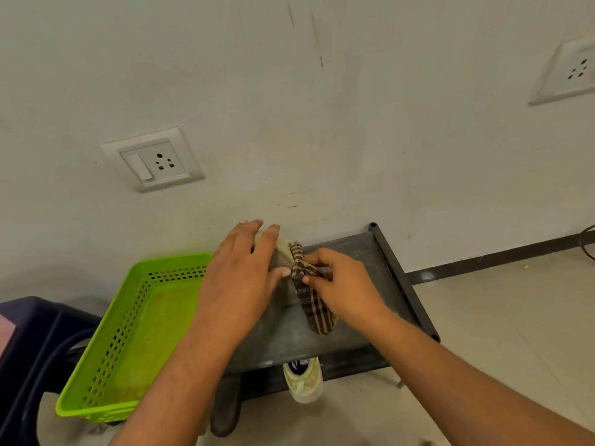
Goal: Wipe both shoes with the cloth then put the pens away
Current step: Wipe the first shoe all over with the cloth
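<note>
Nearest, at 6 o'clock in the view: a pale yellow-white fabric shoe (pixel 304 379) on the floor, toe pointing to 6, heel tucked beneath the dark grey metal surface (pixel 360 304). Its dark insole carries white marks, too small to read. At its 8 o'clock is a dark rounded object (pixel 225 410), kind uncertain.

At 8 o'clock of the hands, a lime-green perforated plastic basket (pixel 128 333) sits just beside the surface, with a dark blue plastic seat (pixel 32 342) past it at 9. No pens in view.

Centre: the left hand (pixel 244 272) is curled over a pale cream shoe (pixel 281 251), gripping it at the surface's far edge by the wall. The palm hides most of the shoe, so its long axis is a guess, roughly 11 to 5. The right hand (pixel 341 284) lies at 3 o'clock of the left. Its thumb and fingertips pinch a brown-and-tan striped cloth (pixel 310 304), which is bunched against the shoe and trails toward 5.

Judgement: one shoe's wipe is in hand. From the right hand the shoe lies at 10 o'clock, touching the cloth, so the stroke likely runs along that 11–5 line — right hand wiping, left steadying. The floor shoe is about equally near both hands.

Far: off-white wall (pixel 354 123); a white wall socket (pixel 154 159) at 10 o'clock and another at 2. No brand or writing is legible.
</note>
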